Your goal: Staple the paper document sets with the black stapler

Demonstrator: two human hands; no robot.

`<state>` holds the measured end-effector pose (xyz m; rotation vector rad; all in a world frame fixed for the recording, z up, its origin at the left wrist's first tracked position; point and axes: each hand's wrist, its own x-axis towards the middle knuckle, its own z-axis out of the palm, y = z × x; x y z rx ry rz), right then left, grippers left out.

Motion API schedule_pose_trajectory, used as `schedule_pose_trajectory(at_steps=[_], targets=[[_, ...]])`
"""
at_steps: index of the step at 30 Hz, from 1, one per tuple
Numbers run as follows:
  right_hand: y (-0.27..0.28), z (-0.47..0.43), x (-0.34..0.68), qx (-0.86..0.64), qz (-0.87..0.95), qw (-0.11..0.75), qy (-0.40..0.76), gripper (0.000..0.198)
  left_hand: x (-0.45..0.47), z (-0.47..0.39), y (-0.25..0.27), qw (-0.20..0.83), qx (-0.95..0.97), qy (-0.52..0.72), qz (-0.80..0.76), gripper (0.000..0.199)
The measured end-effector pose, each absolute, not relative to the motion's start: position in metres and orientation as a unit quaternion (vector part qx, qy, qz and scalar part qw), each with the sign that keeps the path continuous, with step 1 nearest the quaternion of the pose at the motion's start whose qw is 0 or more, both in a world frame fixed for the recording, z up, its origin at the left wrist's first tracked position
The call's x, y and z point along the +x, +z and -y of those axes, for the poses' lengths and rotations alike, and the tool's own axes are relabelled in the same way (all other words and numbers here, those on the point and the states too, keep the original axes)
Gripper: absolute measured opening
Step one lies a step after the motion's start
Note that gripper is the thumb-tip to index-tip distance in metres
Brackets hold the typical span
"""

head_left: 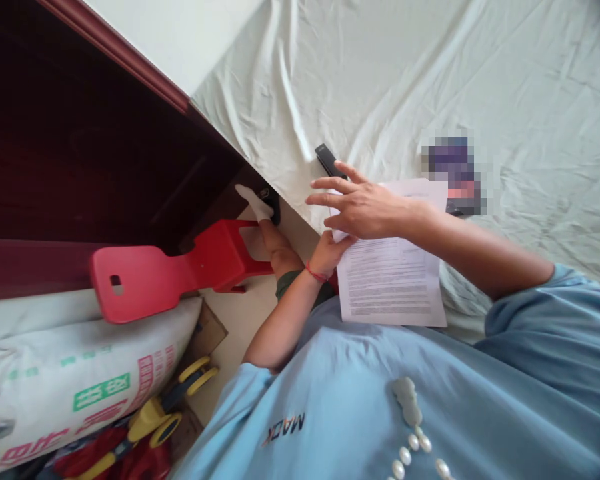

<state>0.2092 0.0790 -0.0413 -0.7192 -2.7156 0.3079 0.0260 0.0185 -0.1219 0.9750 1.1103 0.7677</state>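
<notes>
Printed paper sheets (391,288) lie at the edge of a cloth-covered surface, close against my body. My left hand (331,255), with a red string at the wrist, grips their left edge; its thumb lies on top and the other fingers are mostly hidden. Above it, my right hand (365,205) is spread flat over the upper part of the sheets, fingers apart and pointing left. Just beyond its fingertips lies a slim black object (325,157) that looks like a stapler, its near end hidden by the hand.
Pale, wrinkled cloth (405,80) covers the surface. A pixelated object (453,173) lies right of the papers. At left are a red plastic chair (135,280), a printed sack (80,373), a yellow wheeled item (147,420), a cardboard box (211,328) and dark wooden furniture (80,147).
</notes>
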Motion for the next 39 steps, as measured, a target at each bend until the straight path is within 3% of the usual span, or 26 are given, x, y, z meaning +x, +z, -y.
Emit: schedule_pose_trajectory(at_steps=[4,8,12,21,29,33,36,39], targets=[[-0.048,-0.082,0.212,-0.255,0.946,0.174,0.097,0.026,0.026,-0.017,-0.121,0.689,0.42,0.321,-0.496,0.054],[-0.049,-0.084,0.218,-0.353,0.908,0.206,0.095,0.031,0.024,-0.013,-0.119,0.701,0.411,0.321,-0.487,0.058],[-0.046,-0.083,0.219,-0.442,0.874,0.161,0.121,0.033,0.026,-0.009,-0.119,0.703,0.413,0.323,-0.479,0.064],[-0.041,-0.085,0.214,-0.491,0.848,0.116,0.164,0.033,0.032,-0.011,-0.127,0.644,0.422,0.383,-0.51,0.081],[-0.067,-0.098,0.224,-0.54,0.808,0.059,0.229,0.039,0.035,-0.019,-0.123,0.657,0.349,0.396,-0.538,0.052],[-0.082,-0.109,0.225,-0.546,0.807,0.018,0.224,0.043,0.032,-0.035,-0.119,0.566,0.424,0.354,-0.612,0.029],[-0.087,-0.117,0.223,-0.547,0.811,0.007,0.209,0.044,0.028,-0.05,-0.112,0.51,0.488,0.296,-0.644,0.027],[-0.087,-0.126,0.22,-0.552,0.809,-0.002,0.205,0.044,0.028,-0.062,-0.108,0.52,0.481,0.266,-0.654,0.03]])
